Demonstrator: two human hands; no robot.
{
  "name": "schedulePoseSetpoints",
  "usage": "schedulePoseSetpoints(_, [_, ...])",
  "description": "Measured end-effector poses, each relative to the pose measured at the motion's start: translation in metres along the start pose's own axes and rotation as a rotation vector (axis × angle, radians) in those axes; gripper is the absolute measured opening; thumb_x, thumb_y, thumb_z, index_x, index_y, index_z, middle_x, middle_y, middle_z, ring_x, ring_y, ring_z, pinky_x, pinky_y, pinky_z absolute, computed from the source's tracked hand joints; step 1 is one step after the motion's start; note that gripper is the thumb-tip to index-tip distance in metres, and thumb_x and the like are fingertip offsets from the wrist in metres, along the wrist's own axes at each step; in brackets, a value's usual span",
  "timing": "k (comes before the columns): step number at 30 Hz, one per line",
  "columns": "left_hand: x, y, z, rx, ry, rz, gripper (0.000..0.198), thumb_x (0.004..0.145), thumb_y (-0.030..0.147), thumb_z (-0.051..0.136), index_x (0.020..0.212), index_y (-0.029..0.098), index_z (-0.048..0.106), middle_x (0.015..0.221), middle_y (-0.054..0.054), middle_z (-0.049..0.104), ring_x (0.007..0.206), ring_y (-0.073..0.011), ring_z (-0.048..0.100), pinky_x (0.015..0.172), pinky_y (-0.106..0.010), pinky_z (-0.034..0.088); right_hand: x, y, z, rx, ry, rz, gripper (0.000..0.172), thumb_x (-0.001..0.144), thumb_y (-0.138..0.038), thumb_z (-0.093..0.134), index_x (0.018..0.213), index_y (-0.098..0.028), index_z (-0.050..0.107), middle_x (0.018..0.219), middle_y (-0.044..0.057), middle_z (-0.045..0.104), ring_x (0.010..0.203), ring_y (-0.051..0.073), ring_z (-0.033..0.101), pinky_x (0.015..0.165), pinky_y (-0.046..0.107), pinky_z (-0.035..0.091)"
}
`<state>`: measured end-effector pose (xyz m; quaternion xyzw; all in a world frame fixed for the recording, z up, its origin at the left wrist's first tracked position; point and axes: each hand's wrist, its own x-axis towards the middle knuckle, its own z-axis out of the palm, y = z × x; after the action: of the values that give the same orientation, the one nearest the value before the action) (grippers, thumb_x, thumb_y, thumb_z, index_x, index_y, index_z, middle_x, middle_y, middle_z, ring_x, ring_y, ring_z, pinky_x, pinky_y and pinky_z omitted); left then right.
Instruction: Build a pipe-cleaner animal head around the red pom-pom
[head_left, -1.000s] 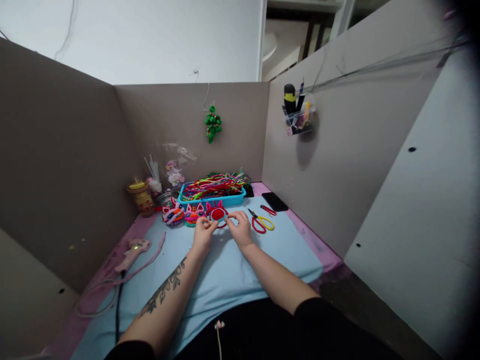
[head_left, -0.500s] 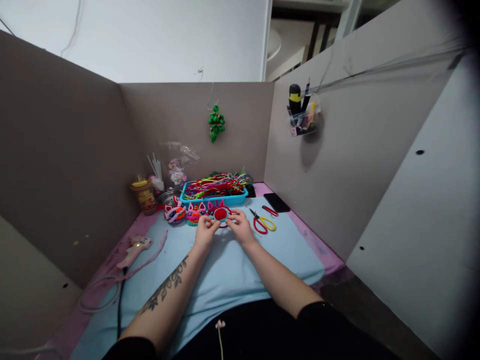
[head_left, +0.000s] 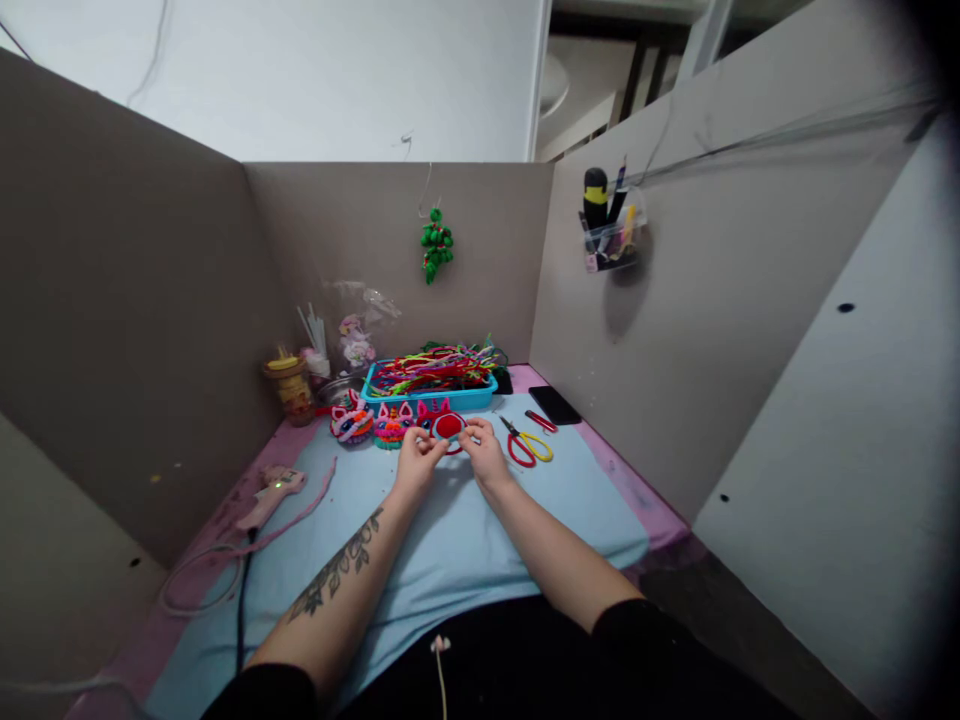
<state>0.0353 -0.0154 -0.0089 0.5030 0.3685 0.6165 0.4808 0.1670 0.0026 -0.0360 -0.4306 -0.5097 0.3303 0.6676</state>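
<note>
My left hand (head_left: pixel 417 465) and my right hand (head_left: pixel 484 453) meet over the light blue mat (head_left: pixel 450 545), both pinched on a small round red craft piece with a blue rim and pink ears (head_left: pixel 448 427). The fingers of both hands curl round its edges. Two finished colourful cat-face pieces (head_left: pixel 352 423) (head_left: pixel 391 428) lie just to its left. Behind them stands a blue tray (head_left: pixel 427 398) heaped with coloured pipe cleaners.
Red and yellow scissors (head_left: pixel 529 446) and a black phone (head_left: pixel 553 404) lie right of my hands. A pink glue gun (head_left: pixel 271 493) with its cord rests at the left. A jar (head_left: pixel 287 386) stands in the back left corner. Grey partition walls enclose the desk; a green ornament (head_left: pixel 436 245) hangs on the back wall.
My hands have stayed on the red piece, shifting slightly and turning it a little. The camera has tilted a bit.
</note>
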Motion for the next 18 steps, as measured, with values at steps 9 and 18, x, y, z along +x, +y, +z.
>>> schedulePoseSetpoints(9, [0.0056,-0.0008,-0.009,0.016,0.035,-0.004,0.046,0.061,0.032,0.077,0.081,0.022,0.037,0.058,0.008,0.056,0.052,-0.0089,0.05,0.057,-0.021,0.034,0.0006,-0.0074,-0.0064,-0.132,-0.076,-0.004,0.033,0.073,-0.052,0.063,0.069,-0.02,0.068,0.112,0.01,0.054,0.103,0.024,0.054,0.076,0.033,0.047])
schedulePoseSetpoints(18, [0.0048,-0.0003,-0.0082,0.009,0.018,0.026,0.043,0.062,0.029,0.076,0.079,0.022,0.036,0.06,0.008,0.055,0.053,-0.0089,0.051,0.058,-0.021,0.035,0.0005,-0.0073,-0.0057,-0.023,-0.118,0.041,0.031,0.069,-0.049,0.068,0.064,-0.019,0.063,0.118,0.009,0.053,0.106,0.025,0.054,0.09,0.036,0.043])
